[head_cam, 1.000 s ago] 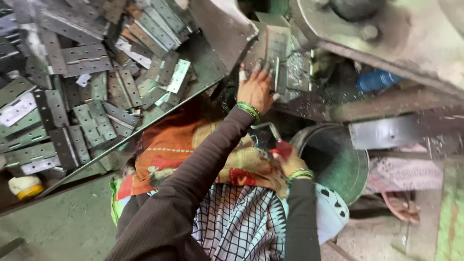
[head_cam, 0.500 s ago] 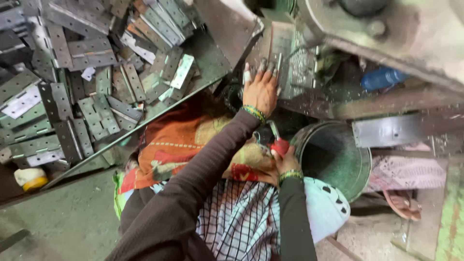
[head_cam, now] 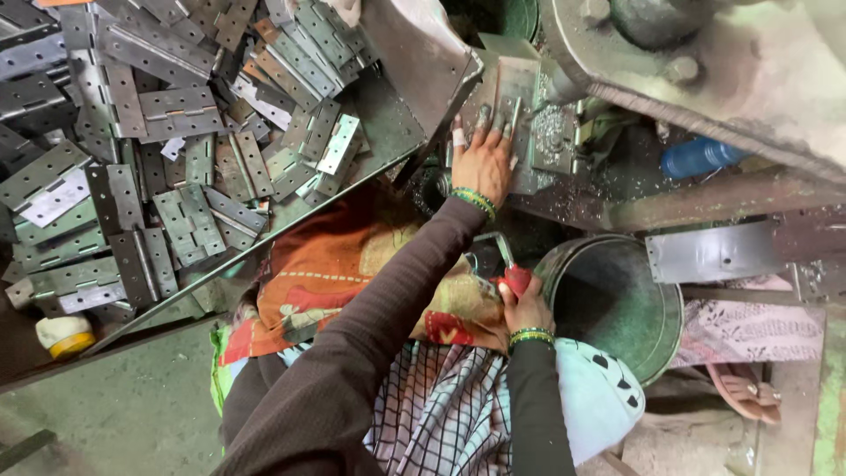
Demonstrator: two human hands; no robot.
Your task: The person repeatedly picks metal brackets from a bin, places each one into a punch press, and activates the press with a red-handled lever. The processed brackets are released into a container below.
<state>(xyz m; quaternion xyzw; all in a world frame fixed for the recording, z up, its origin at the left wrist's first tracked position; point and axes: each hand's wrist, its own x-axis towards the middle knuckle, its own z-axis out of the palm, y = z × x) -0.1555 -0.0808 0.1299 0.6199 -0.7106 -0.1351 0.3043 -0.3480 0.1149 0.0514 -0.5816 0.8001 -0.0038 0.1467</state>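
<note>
My left hand [head_cam: 480, 159] reaches forward to the bed of a metal press [head_cam: 705, 62]. Its fingers lie spread and flat on a grey hinge plate [head_cam: 518, 88] under the machine head. One finger has a white bandage. My right hand [head_cam: 526, 304] is closed around a red-handled lever [head_cam: 514, 275] beside my lap, next to a round metal bucket [head_cam: 617, 300]. Both wrists carry green bangles. An orange patterned cloth [head_cam: 344, 273] covers my lap.
A sloping tray at the left holds a heap of several grey hinge plates [head_cam: 176, 150]. A blue bottle [head_cam: 701, 157] lies under the machine at the right. A long hinge strip [head_cam: 714, 251] rests on the frame. A yellow-and-white tape roll [head_cam: 63, 335] sits at the lower left.
My left hand has slid slightly forward on the press bed and spread over the hinge plate. My right hand stays on the red handle.
</note>
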